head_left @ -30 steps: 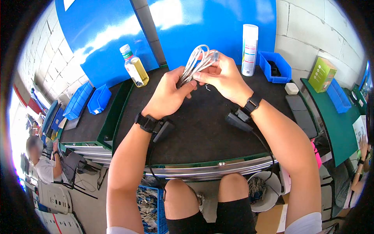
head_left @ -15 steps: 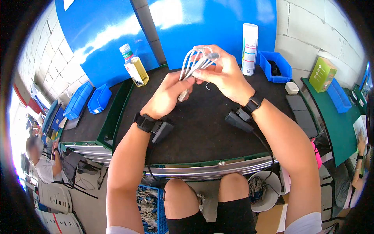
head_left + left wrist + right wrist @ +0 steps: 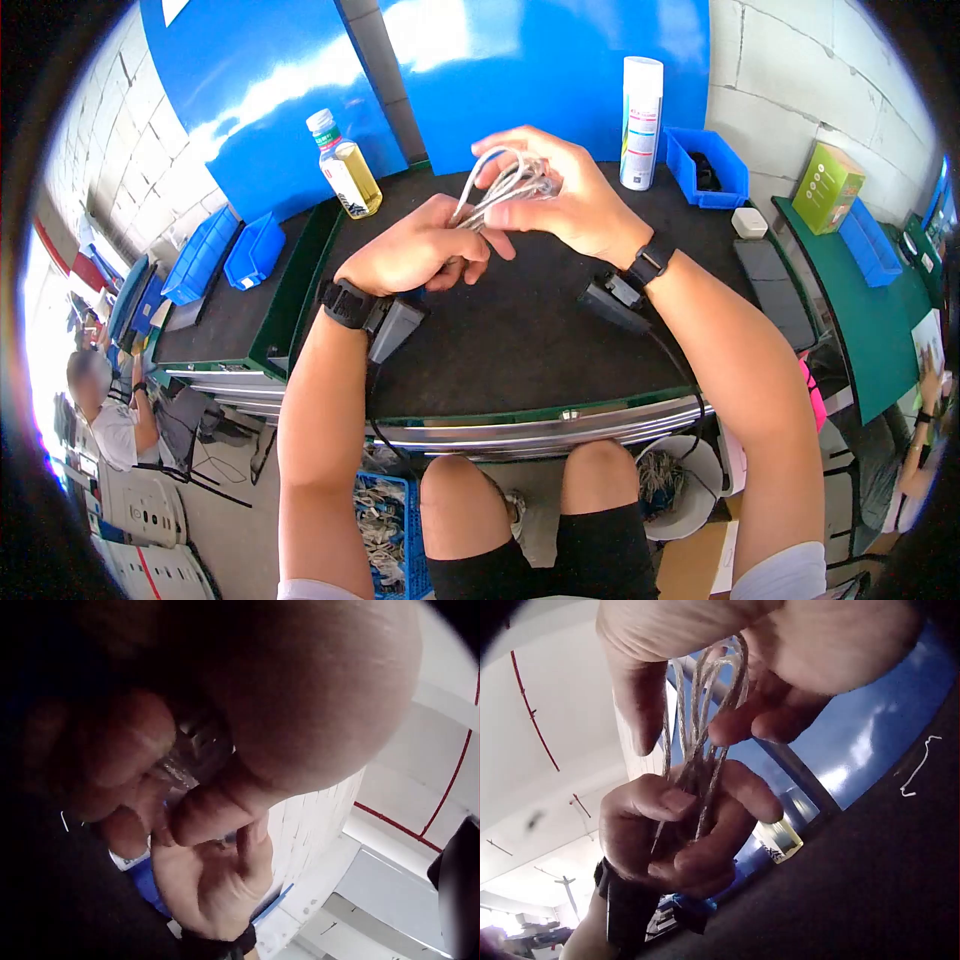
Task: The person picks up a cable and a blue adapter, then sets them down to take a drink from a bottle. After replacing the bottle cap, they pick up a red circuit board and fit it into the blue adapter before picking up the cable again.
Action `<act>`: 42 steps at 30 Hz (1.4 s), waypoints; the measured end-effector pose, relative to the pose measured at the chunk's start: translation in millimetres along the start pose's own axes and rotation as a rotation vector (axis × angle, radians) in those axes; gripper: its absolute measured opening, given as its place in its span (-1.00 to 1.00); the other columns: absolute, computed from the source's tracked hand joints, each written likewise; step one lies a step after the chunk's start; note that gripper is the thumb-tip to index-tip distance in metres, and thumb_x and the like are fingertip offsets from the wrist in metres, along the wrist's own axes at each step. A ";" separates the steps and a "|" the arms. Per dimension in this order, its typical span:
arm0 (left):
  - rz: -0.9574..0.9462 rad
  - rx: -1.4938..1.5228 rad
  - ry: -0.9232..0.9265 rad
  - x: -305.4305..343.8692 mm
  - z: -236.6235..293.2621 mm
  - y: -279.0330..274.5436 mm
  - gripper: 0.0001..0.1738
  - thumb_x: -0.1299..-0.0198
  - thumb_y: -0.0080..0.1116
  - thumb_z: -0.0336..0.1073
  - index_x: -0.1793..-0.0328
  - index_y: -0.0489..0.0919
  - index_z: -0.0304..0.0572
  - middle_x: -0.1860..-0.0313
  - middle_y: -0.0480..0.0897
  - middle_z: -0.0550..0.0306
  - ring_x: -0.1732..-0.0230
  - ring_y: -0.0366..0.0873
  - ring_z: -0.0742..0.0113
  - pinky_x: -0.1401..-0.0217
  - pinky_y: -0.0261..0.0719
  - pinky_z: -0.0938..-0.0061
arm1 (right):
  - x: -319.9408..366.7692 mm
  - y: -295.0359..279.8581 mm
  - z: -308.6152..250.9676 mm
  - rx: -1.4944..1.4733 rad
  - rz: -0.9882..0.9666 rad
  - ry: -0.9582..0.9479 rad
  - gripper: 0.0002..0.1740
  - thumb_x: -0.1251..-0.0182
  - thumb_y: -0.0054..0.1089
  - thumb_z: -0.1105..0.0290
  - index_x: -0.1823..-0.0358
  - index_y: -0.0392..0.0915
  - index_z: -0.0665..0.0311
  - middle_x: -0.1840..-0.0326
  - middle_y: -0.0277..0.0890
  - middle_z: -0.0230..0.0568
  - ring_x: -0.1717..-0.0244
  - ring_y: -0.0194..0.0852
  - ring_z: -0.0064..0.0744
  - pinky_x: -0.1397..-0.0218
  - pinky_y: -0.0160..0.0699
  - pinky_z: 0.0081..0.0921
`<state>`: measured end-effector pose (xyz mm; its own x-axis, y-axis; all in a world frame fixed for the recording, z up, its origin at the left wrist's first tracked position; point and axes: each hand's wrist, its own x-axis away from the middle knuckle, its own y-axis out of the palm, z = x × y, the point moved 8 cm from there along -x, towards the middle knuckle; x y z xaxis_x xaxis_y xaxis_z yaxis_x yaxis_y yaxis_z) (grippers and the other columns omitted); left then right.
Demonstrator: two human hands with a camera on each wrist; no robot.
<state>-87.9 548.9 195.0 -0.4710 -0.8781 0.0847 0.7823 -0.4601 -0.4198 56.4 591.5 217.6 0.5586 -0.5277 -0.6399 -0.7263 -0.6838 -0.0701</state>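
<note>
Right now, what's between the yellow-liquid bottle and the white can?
In the head view, the looped cable and right hand show between the bottle and can, the left hand lower down.

No lettering can be read (the spray can (image 3: pixel 641 125) bears tiny, blurred print).

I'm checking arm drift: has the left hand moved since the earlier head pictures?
Yes: the left hand has shifted leftward in the head view, its wrist end now more nearly below the bottle of yellow liquid.
</note>
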 end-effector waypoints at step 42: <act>0.312 -0.666 0.226 -4.6 7.8 -3.7 -0.68 -0.11 0.59 -0.38 0.06 0.74 -0.40 0.40 0.70 -0.10 0.36 0.63 0.25 0.19 0.58 0.26 | 9.7 -2.3 20.3 0.850 -0.243 0.190 -0.75 -0.15 0.52 0.52 0.19 0.65 0.43 0.35 0.71 0.08 0.29 0.75 -0.05 0.15 0.67 -0.18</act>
<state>-85.5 553.7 203.2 -0.3965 -0.8730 -0.2839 0.5158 0.0439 -0.8556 55.3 598.2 196.0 0.7373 -0.5431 -0.4017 -0.5885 -0.2244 -0.7768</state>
